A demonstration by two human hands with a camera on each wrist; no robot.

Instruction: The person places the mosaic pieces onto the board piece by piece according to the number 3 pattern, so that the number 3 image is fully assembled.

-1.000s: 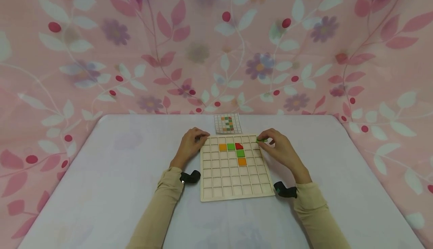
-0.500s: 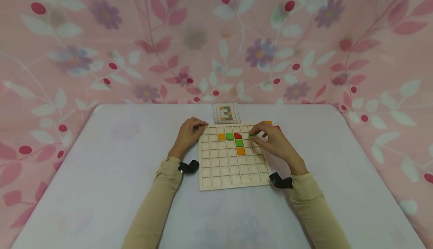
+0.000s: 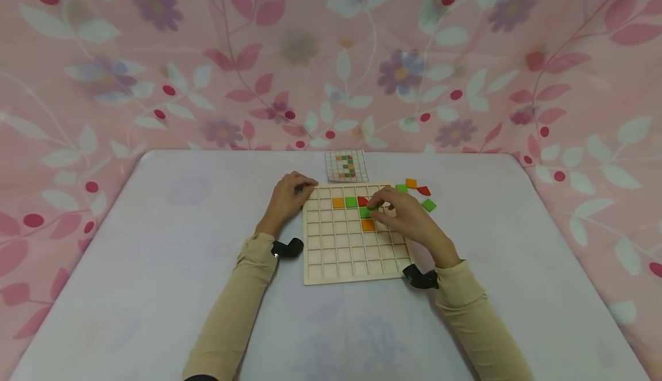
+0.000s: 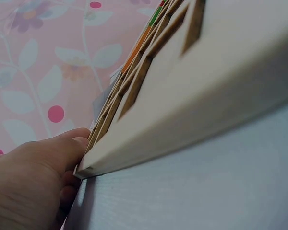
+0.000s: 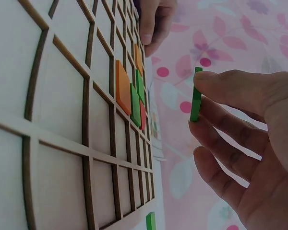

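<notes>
"What could go wrong?"
"My left hand (image 3: 289,194) pinches the board (image 3: 336,266) near its eleven o'clock corner; if that grip slips, it might skid across the table (image 3: 181,226). My right hand (image 3: 399,215) pinches a green tile (image 5: 197,98) above the board; lowered tilted, it could jam."
"What's in the cells?"
"Second row from twelve o'clock: orange square (image 3: 338,203), green square (image 3: 351,202), red piece (image 3: 362,201); towards six, below red, another green (image 3: 364,213), then another orange (image 3: 368,225). Loose tiles (image 3: 429,205) lie off the board, around two o'clock."

The grid board (image 3: 329,256) looks like matt wood, the tiles (image 3: 338,203) smooth, the sleeves (image 3: 233,312) matt, creased cloth.
</notes>
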